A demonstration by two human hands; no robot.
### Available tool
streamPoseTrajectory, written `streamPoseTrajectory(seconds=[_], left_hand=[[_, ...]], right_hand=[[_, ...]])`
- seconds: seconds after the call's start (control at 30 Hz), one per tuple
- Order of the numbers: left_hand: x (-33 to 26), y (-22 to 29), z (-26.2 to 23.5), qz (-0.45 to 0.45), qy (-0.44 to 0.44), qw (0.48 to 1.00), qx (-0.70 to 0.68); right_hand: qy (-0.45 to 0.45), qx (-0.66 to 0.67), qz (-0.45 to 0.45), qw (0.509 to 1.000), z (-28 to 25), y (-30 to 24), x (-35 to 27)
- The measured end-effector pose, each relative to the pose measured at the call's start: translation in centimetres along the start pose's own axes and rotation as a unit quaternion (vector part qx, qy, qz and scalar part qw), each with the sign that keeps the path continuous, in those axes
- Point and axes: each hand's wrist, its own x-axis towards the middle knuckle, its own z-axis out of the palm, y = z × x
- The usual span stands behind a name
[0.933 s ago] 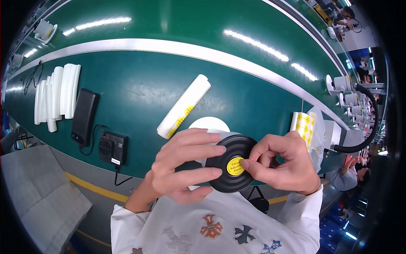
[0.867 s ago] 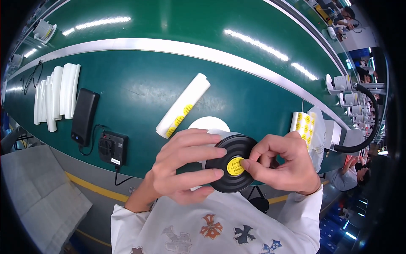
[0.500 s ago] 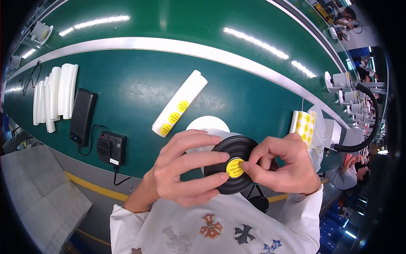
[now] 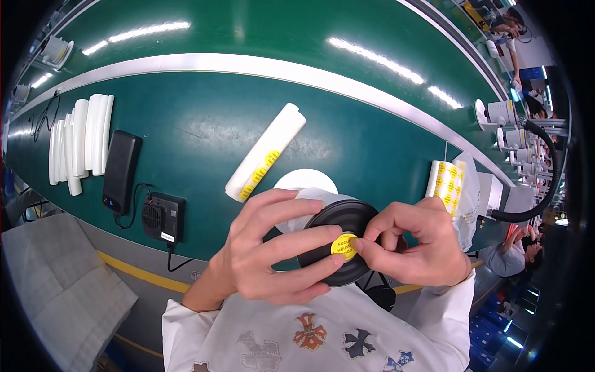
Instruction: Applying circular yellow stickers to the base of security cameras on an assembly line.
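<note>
In front of my chest is a white device (image 4: 293, 224) with a black ribbed round face (image 4: 322, 253), tilted toward me above a white round base (image 4: 308, 178). My left hand (image 4: 273, 248) holds it, fingers spread over the black face, two fingertips at the edge of a yellow round sticker (image 4: 343, 246). This sticker lies at the centre of the face. My right hand (image 4: 409, 245) pinches at its right edge with thumb and forefinger. Beyond the device lies a curled white sheet (image 4: 269, 146) with several yellow round stickers on it.
To the left lie several white rolls (image 4: 80, 136), a black power bank (image 4: 122, 170) and a small black fan-like box (image 4: 163, 217) on a cable. At right are a roll of yellow stickers (image 4: 446, 183), a plastic bag (image 4: 466, 204) and a black hose (image 4: 551, 167). Other people sit farther right.
My left fingers have slid slightly right, onto the sticker's edge. The black face has tipped a little. The curled sheet has turned slightly, so its stickers show more edge-on.
</note>
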Motion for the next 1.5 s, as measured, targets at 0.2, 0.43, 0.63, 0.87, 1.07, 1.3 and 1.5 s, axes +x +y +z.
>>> streamPoseTrajectory(seconds=[0.2,0.43,0.63,0.87,1.07,1.3,1.5], left_hand=[[0.1,0.0,0.1,0.0,0.0,1.0,0.009],[-0.2,0.0,0.1,0.002,-0.02,0.998,0.056],[0.5,-0.2,0.5,0.041,-0.058,0.992,0.108],[2.1,-0.1,0.1,-0.015,0.002,0.99,0.14],[0.4,0.1,0.5,0.008,0.093,0.981,0.168],[0.7,0.4,0.0,0.041,-0.052,0.989,0.135],[0.5,-0.6,0.2,0.087,-0.108,0.978,0.156]], right_hand=[[0.0,0.0,-0.004,1.0,0.0,0.1,0.1],[0.042,-0.059,-0.011,0.997,-0.9,0.2,0.0],[0.07,0.049,0.028,0.996,-0.2,2.9,0.2],[0.053,0.153,-0.01,0.987,0.6,4.3,0.1],[0.046,0.174,-0.022,0.983,0.9,4.6,0.1],[0.049,0.199,-0.02,0.979,1.3,5.1,0.0],[0.05,0.269,-0.033,0.961,2.4,6.7,0.2]])
